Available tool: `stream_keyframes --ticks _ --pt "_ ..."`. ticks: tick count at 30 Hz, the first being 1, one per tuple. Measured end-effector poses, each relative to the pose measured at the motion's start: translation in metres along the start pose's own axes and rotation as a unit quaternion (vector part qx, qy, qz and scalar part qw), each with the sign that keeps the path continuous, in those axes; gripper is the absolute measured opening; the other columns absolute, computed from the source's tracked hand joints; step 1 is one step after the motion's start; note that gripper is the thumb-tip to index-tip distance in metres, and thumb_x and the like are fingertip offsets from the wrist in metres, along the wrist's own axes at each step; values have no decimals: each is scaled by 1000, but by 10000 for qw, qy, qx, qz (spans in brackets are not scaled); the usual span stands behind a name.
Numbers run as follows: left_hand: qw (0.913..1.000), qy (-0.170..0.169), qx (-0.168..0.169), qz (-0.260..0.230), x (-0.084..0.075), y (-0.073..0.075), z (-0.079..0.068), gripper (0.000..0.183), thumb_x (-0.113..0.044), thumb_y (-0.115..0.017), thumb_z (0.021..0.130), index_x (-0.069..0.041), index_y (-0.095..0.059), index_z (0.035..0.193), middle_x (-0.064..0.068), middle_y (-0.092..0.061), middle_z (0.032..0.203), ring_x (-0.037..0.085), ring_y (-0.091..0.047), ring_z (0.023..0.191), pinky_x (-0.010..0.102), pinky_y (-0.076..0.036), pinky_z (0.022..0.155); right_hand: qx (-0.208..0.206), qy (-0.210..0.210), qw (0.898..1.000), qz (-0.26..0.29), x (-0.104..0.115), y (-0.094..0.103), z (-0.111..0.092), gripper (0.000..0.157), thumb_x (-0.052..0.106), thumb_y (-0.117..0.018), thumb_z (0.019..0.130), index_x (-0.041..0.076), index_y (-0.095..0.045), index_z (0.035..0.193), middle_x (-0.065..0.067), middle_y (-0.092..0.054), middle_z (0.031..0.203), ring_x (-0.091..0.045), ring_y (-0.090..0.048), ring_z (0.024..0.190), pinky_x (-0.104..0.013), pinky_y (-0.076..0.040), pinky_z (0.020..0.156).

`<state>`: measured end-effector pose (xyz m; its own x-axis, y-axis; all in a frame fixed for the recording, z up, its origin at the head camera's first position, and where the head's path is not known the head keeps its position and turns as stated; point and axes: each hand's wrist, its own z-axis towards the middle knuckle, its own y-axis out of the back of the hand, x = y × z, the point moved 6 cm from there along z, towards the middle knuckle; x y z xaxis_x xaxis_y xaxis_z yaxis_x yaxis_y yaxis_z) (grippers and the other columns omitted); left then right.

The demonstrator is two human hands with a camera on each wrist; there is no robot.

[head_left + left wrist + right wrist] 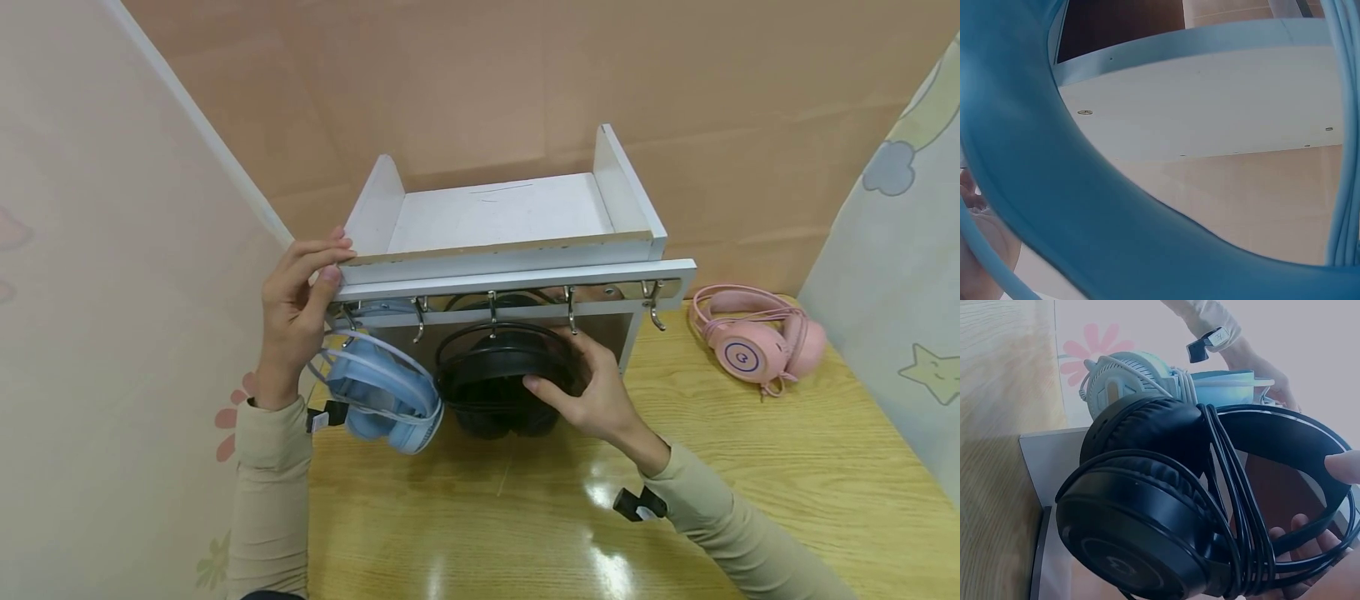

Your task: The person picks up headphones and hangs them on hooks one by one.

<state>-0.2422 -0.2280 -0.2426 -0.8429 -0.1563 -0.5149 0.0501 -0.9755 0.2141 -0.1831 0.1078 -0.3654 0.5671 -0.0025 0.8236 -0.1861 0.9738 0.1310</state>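
My left hand (296, 304) grips the left end of a white hook rack (517, 271), its fingers over the top edge and its thumb at the front. Below it, blue headphones (382, 387) hang at the leftmost hook. With my right hand (596, 392) I hold black headphones (1141, 506) by the headband, thumb on one side and fingers on the other. Their headband overlaps the middle hook (492, 308) in the head view, and their cable is bundled beside the earcups. In the left wrist view the blue headband (1116, 206) covers much of the scene.
Pink headphones (757, 342) lie on the wooden table (712, 475) to the right of the rack. More metal hooks, such as the rightmost one (656, 308), line the rail. A patterned panel (135, 333) stands close on the left, and a brown backdrop (480, 83) rises behind.
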Motion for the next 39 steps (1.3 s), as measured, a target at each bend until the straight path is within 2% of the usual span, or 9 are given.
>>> stream_keyframes --ticks 8,15,23,30,39 --pt "10000 -6 6 36 0 0 0 21 10 -56 101 18 -72 112 8 -72 123 34 -64 137 48 -43 127 -28 -8 9999 -170 -1 6 -2 60 -7 -79 86 5 -62 143 -9 -69 136 -15 -67 127 -25 -57 108" --pt "10000 3 8 24 0 1 0 21 10 -56 102 19 -71 112 7 -72 123 35 -63 138 48 -43 127 -221 -98 9985 -485 -1 16 -7 59 -5 -81 84 3 -63 139 -12 -69 130 -11 -65 121 -20 -54 106" --pt "10000 80 4 9 0 0 0 22 10 -55 101 19 -71 113 6 -72 123 34 -63 138 47 -43 127 -316 -127 9960 -821 -1 33 -17 59 -7 -81 83 2 -62 138 -10 -68 131 -11 -64 121 -25 -54 108" --pt "10000 78 -3 21 0 0 -1 21 10 -56 101 19 -71 113 6 -72 123 33 -63 138 47 -42 128 -273 45 9971 -716 0 48 -26 62 -15 -77 83 -1 -60 141 -17 -67 135 -18 -66 124 -25 -51 113" --pt "10000 51 -44 54 0 -1 -1 21 9 -56 101 18 -72 111 5 -72 122 32 -64 137 46 -43 127 -414 289 9985 -193 3 70 -34 54 -24 -70 81 -15 -58 132 -21 -69 122 -19 -70 112 -25 -55 107"
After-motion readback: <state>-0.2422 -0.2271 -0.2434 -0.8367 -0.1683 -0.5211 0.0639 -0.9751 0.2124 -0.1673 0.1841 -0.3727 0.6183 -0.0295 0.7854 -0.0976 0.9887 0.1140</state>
